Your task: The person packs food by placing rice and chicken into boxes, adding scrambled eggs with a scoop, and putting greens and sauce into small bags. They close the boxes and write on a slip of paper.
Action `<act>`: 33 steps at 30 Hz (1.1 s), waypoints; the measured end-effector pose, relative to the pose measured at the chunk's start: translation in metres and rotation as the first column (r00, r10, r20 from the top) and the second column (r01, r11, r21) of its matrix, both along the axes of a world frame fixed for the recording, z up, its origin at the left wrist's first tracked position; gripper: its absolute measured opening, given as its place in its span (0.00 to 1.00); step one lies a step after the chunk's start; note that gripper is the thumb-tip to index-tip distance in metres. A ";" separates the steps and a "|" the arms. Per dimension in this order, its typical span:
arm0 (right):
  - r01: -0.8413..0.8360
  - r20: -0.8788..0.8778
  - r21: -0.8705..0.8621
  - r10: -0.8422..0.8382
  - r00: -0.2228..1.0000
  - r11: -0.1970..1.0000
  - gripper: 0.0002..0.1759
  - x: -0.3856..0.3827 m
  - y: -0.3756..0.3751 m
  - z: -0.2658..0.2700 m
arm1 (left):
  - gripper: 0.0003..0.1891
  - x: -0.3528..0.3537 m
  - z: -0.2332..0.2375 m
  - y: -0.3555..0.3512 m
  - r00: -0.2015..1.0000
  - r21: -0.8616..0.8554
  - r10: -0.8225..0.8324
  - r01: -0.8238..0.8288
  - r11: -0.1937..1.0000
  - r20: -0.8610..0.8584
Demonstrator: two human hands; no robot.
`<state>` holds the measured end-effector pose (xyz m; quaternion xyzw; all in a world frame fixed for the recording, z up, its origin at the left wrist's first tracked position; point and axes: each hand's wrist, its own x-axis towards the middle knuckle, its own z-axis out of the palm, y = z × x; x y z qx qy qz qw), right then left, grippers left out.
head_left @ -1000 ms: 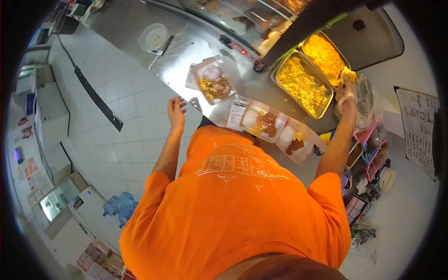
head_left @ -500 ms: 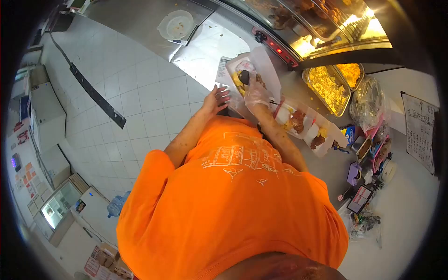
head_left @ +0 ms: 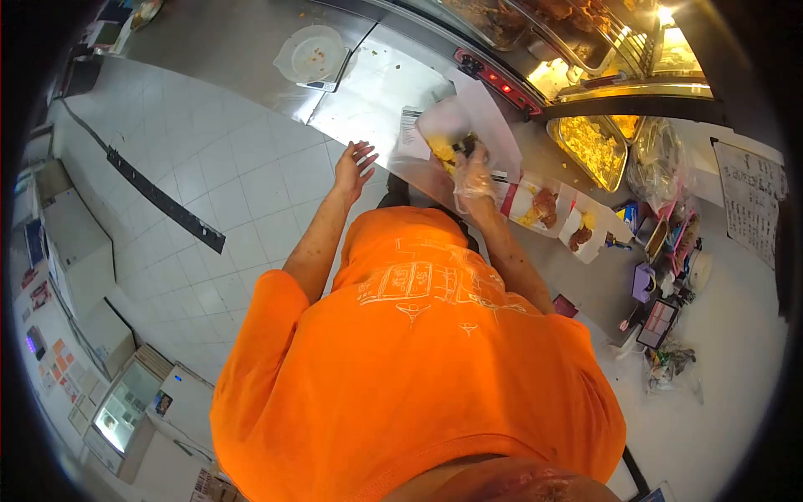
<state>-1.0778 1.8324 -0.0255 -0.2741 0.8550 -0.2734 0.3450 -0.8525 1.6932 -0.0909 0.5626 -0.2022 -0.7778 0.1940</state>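
Observation:
My left hand (head_left: 355, 171) is bare and hangs over the floor beside the steel counter, fingers apart, holding nothing. A thin clear glove covers my right hand (head_left: 475, 174), which is closed at an open white box (head_left: 442, 117). Its fingers are round something dark that I cannot make out. White and yellow food (head_left: 441, 151) lies in this box beside the fingers. Against my right wrist, a second open box (head_left: 587, 234) holds white portions, yellow food and reddish-brown pieces.
A bowl (head_left: 309, 55) sits on a scale at the counter's far left. Behind the boxes stands a lit display case (head_left: 623, 84). Trays of yellow food (head_left: 587, 151), a plastic bag (head_left: 659, 171) and a purple holder (head_left: 642, 283) are to the right.
My left hand has moved left, away from the counter edge. My right hand has shifted slightly right and down, and its grip on the dark item looks different. The view has shifted a little.

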 end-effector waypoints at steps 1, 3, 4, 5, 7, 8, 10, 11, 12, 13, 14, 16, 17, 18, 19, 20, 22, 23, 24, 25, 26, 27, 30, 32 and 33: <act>-0.162 -0.178 0.050 0.168 0.969 0.986 0.24 -0.003 0.007 -0.018 | 0.21 -0.001 -0.001 -0.001 1.000 -0.011 -0.006 0.006 1.000 -0.007; -0.124 -0.245 -0.050 0.109 0.963 0.991 0.24 -0.009 0.015 -0.039 | 0.22 -0.004 -0.001 0.000 1.000 -0.015 -0.010 0.009 1.000 -0.009; -0.110 -0.277 -0.099 0.078 0.958 0.989 0.24 -0.013 0.019 -0.049 | 0.22 -0.008 0.002 0.000 1.000 -0.017 -0.005 0.005 1.000 -0.009; -0.037 -0.186 -0.213 -0.003 0.983 0.976 0.25 -0.015 0.027 -0.021 | 0.23 -0.009 0.006 0.004 1.000 -0.014 -0.007 0.007 1.000 -0.004; 0.004 -0.317 -0.325 -0.113 0.942 0.946 0.27 -0.046 0.051 -0.001 | 0.24 -0.008 0.017 0.009 1.000 -0.071 -0.015 0.015 0.997 0.000; -0.018 -0.532 -0.314 -0.161 0.831 0.949 0.28 -0.073 0.062 0.000 | 0.24 -0.006 0.014 0.011 1.000 -0.123 -0.024 0.025 0.992 0.007; 0.389 -0.258 -0.422 -0.519 0.815 0.819 0.28 -0.116 0.064 0.105 | 0.25 -0.009 0.001 0.016 0.994 -0.212 0.093 -0.078 0.974 0.060; 0.095 -0.673 -0.169 -0.185 0.716 0.981 0.28 -0.164 0.094 0.089 | 0.26 -0.011 -0.008 0.013 0.990 -0.222 0.122 -0.104 0.970 0.070; 0.097 -0.679 0.054 -0.035 0.733 0.994 0.27 -0.205 0.101 0.087 | 0.27 -0.018 -0.001 0.013 0.983 -0.215 0.161 -0.139 0.967 0.086; 0.070 -0.654 0.274 0.133 0.745 0.959 0.26 -0.246 0.108 0.085 | 0.29 -0.027 0.005 0.014 0.980 -0.231 0.181 -0.157 0.960 0.086; 0.095 -0.521 0.380 0.128 0.844 0.920 0.25 -0.282 0.101 0.076 | 0.30 -0.033 0.001 0.015 0.979 -0.257 0.180 -0.150 0.955 0.098; 0.018 -0.364 0.628 0.273 0.890 0.778 0.22 -0.356 0.101 0.017 | 0.30 -0.048 0.005 0.019 0.970 -0.209 0.235 -0.217 0.954 0.065; -0.007 -0.405 0.553 0.276 0.872 0.833 0.22 -0.382 0.117 -0.030 | 0.31 -0.054 0.006 0.022 0.967 -0.207 0.249 -0.232 0.950 0.060; -0.186 -0.384 0.559 0.451 0.806 0.808 0.20 -0.391 0.120 -0.007 | 0.32 -0.054 -0.002 0.024 0.962 -0.235 0.266 -0.247 0.940 0.053; -0.352 -0.376 0.554 0.604 0.702 0.754 0.19 -0.399 0.122 0.017 | 0.33 -0.053 -0.004 0.029 0.960 -0.282 0.275 -0.250 0.926 0.051; -0.210 -0.459 0.499 0.462 0.759 0.841 0.18 -0.434 0.138 0.010 | 0.32 -0.054 0.000 0.040 0.953 -0.327 0.300 -0.274 0.905 0.033; 0.090 -0.585 0.343 0.137 0.799 0.935 0.16 -0.528 0.183 -0.023 | 0.28 -0.064 0.023 0.075 0.915 -0.424 0.360 -0.257 0.869 0.182; 0.194 -0.675 0.419 0.162 0.720 0.887 0.15 -0.550 0.210 0.018 | 0.25 -0.058 0.015 0.091 0.905 -0.465 0.362 -0.228 0.855 0.222; 0.265 -0.758 0.398 0.152 0.634 0.878 0.16 -0.595 0.246 0.024 | 0.24 -0.054 0.012 0.109 0.886 -0.464 0.373 -0.216 0.859 0.277; 0.337 -0.828 0.366 0.139 0.543 0.867 0.19 -0.642 0.283 0.026 | 0.23 -0.054 0.010 0.128 0.862 -0.462 0.385 -0.208 0.862 0.329; 0.309 -0.839 0.317 0.113 0.532 0.897 0.21 -0.674 0.295 0.011 | 0.23 -0.049 0.003 0.147 0.850 -0.441 0.407 -0.240 0.865 0.335; 0.279 -0.848 0.268 0.088 0.523 0.922 0.25 -0.705 0.308 -0.004 | 0.22 -0.045 0.000 0.168 0.835 -0.416 0.427 -0.271 0.868 0.347; 0.049 -0.619 0.387 0.221 0.754 0.921 0.28 -0.695 0.304 0.040 | 0.24 -0.051 0.010 0.230 0.802 -0.359 0.432 -0.292 0.886 0.414; -0.114 -0.307 0.570 0.339 0.889 0.814 0.36 -0.692 0.295 0.045 | 0.24 -0.055 0.014 0.262 0.782 -0.319 0.428 -0.306 0.897 0.452; -0.149 -0.249 0.606 0.363 0.898 0.782 0.36 -0.694 0.293 0.039 | 0.24 -0.057 0.016 0.275 0.778 -0.306 0.416 -0.298 0.904 0.471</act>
